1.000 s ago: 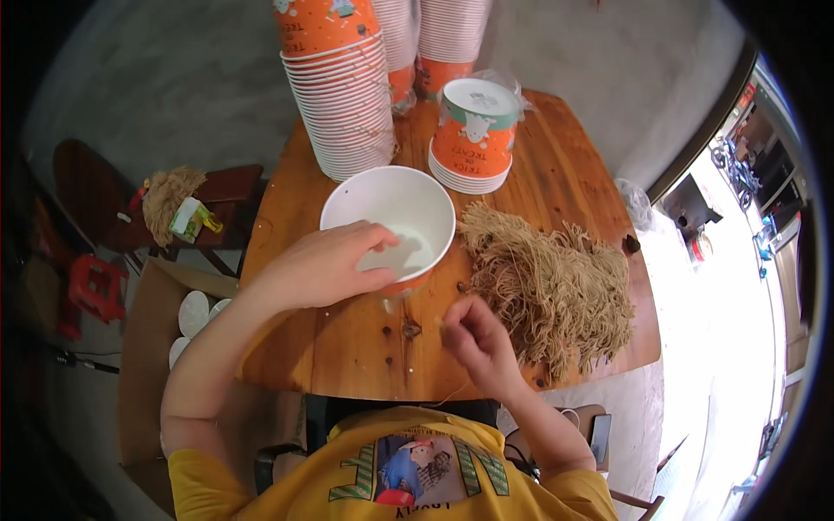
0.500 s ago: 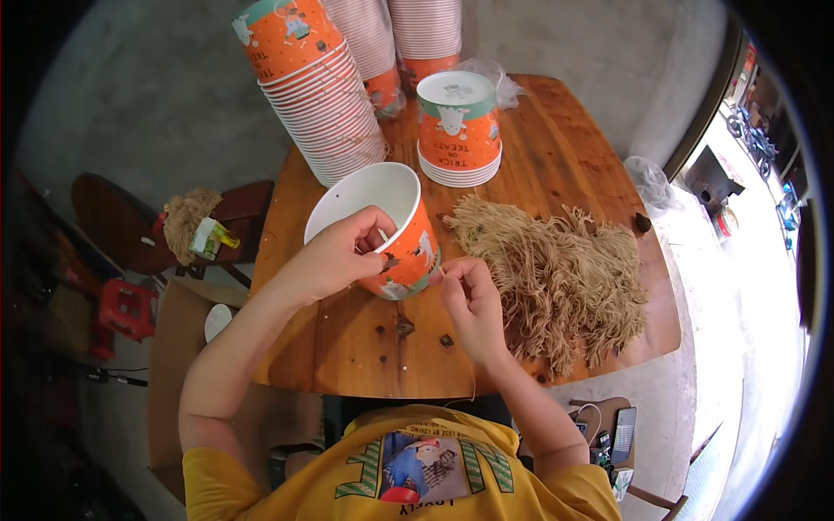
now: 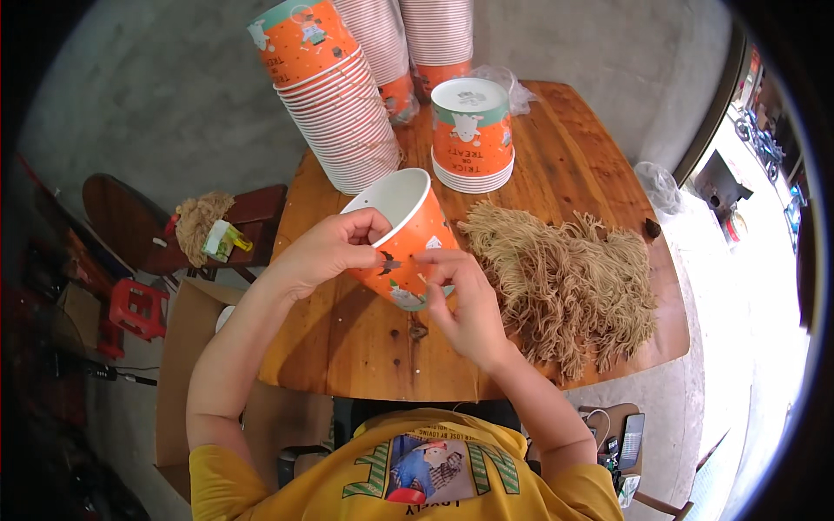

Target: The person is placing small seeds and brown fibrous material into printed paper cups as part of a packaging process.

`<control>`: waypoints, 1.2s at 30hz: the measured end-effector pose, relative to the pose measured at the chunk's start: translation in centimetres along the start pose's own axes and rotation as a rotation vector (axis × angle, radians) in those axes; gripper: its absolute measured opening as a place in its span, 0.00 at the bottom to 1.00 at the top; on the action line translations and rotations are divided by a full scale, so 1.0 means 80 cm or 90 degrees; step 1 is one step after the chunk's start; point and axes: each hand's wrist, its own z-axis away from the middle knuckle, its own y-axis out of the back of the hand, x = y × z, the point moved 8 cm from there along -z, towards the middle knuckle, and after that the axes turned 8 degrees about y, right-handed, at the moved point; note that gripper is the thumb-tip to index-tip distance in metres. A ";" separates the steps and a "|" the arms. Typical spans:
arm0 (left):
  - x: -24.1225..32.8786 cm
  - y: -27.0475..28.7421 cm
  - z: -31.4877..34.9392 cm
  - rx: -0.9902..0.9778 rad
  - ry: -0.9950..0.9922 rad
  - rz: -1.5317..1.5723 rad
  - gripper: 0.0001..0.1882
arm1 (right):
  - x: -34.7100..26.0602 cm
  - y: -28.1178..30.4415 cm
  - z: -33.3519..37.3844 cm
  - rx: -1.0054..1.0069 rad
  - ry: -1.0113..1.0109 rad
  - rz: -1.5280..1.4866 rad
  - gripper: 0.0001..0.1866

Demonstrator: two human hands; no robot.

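An orange paper bucket (image 3: 432, 227) with a white inside is tilted over the wooden table (image 3: 304, 356). My left hand (image 3: 326, 252) grips its rim, fingertips inside and thumb on the outer wall. Against the bucket's printed side is my right hand (image 3: 465, 304), its fingers closed in a pinch. A short end of tan cord (image 3: 423, 279) shows at those fingers, and a thin strand hangs below the hand. Beside my right hand lies a thick bundle of tan cords (image 3: 573, 286). What my left fingertips touch inside the bucket is hidden.
A tall leaning stack of buckets (image 3: 334, 113) stands at the back left, with more stacks behind. A short upside-down stack (image 3: 472, 135) is at the back middle. To the left are a red stool (image 3: 137, 310), a chair with cords (image 3: 201, 227) and a cardboard box (image 3: 187, 347).
My right hand has moved up and left, from beside the bucket to its wall. The bucket tilts further. The whole view has shifted slightly.
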 end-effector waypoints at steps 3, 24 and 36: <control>0.001 -0.002 0.000 -0.016 -0.009 -0.010 0.09 | -0.031 -0.004 -0.019 -0.022 0.169 0.137 0.13; 0.004 -0.032 0.002 -0.060 -0.091 -0.093 0.08 | -0.007 0.007 -0.013 -0.007 -0.096 0.054 0.07; 0.006 -0.044 0.000 -0.057 -0.098 -0.056 0.12 | 0.013 0.005 -0.002 0.033 -0.248 0.021 0.07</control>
